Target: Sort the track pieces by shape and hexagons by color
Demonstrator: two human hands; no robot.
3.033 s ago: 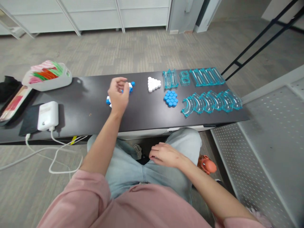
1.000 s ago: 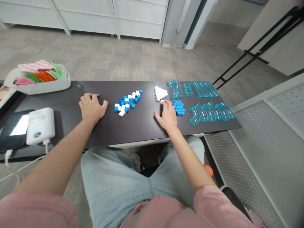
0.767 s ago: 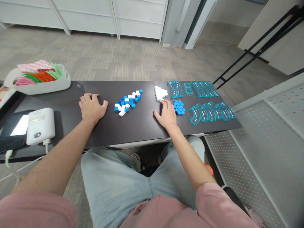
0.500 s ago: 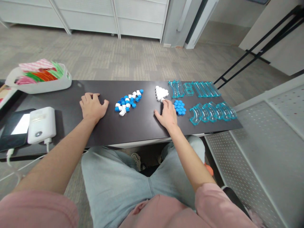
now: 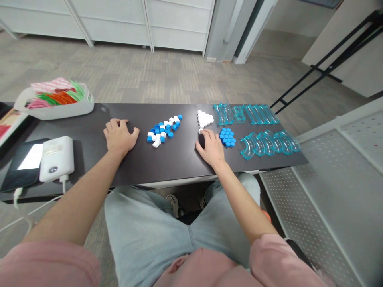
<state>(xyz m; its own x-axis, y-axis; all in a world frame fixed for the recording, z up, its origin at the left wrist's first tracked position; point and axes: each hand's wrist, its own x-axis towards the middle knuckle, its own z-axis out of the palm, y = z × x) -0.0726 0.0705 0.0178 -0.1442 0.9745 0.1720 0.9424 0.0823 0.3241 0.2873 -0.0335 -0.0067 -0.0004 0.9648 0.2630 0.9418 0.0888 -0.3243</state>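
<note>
My left hand (image 5: 120,137) rests on the dark table with its fingers spread, holding nothing, left of a loose heap of blue and white hexagonal pieces (image 5: 161,131). My right hand (image 5: 212,146) lies flat with thumb apart from the fingers. Its index fingertip touches a single white hexagonal piece (image 5: 200,130), partly hidden by the finger. Just beyond it sits a packed group of white hexagonal pieces (image 5: 205,119). To the right of that hand is a tight cluster of blue hexagonal pieces (image 5: 227,137).
Clear teal straight pieces (image 5: 261,114) and curved pieces (image 5: 269,143) line the right end of the table (image 5: 176,163). At the left stand a white basket (image 5: 66,111) of colourful strips, a white power bank (image 5: 56,159) with a cable, and a dark phone (image 5: 22,165).
The single white piece under my right index fingertip has shifted slightly left along the white group's near side. My left hand has stayed put; the whole view has shifted a little.
</note>
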